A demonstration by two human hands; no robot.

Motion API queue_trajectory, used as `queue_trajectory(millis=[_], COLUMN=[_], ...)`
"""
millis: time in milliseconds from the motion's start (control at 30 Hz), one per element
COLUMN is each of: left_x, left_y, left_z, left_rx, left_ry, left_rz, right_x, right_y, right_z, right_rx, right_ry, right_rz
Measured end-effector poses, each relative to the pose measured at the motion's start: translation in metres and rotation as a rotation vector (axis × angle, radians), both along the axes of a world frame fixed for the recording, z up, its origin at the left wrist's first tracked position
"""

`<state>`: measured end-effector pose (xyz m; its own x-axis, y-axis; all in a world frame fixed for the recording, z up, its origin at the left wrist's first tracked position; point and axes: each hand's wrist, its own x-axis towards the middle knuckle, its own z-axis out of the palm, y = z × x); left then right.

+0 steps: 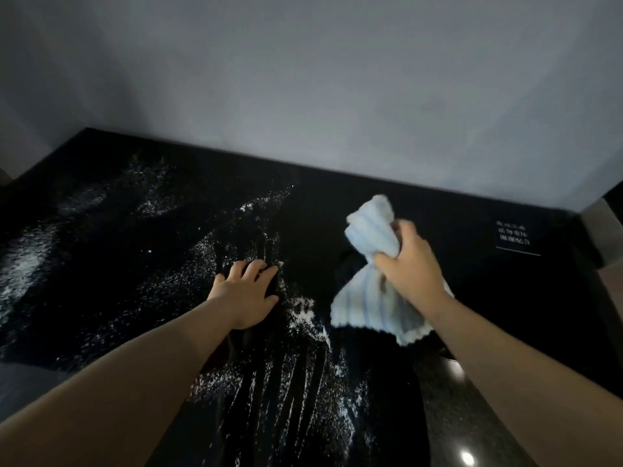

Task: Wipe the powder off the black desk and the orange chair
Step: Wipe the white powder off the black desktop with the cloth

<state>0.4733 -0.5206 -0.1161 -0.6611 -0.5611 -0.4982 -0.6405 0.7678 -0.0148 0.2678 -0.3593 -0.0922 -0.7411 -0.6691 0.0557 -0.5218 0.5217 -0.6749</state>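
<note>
Desk [448,210] bears powder [302,312]; right hand [410,268] grips one cloth [371,232].

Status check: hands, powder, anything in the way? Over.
Left hand on desk, in powder. Right hand grips cloth. Powder streaked across desk's left and centre. Label far right, off the powder.

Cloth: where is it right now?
Head view, right of centre: the striped blue cloth is bunched in the right hand over the black desk, just right of the powder pile and the left hand.
</note>
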Motion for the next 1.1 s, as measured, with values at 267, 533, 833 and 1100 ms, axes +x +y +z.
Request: queue_trajectory(millis=[267,533,833,1100], left_x=[-0.029,-0.035,-0.035,-0.005], left_y=[-0.033,-0.046,-0.046,-0.025], left_z=[-0.010,-0.016,-0.014,-0.015], left_rx=[0.098,0.153,0.152,0.097], left_ry=[-0.029,-0.047,-0.020,0.003], left_rz=[0.241,0.215,0.250,0.146], right_x=[-0.084,-0.126,0.033,-0.003], right_y=[-0.053,-0.111,-0.070,-0.018], right_z=[-0.003,-0.033,-0.040,-0.029], right_rx=[0.148,0.574,0.303,0.203], right_ry=[0.104,0.162,0.338,0.207], right_rz=[-0.324,-0.163,0.354,0.063])
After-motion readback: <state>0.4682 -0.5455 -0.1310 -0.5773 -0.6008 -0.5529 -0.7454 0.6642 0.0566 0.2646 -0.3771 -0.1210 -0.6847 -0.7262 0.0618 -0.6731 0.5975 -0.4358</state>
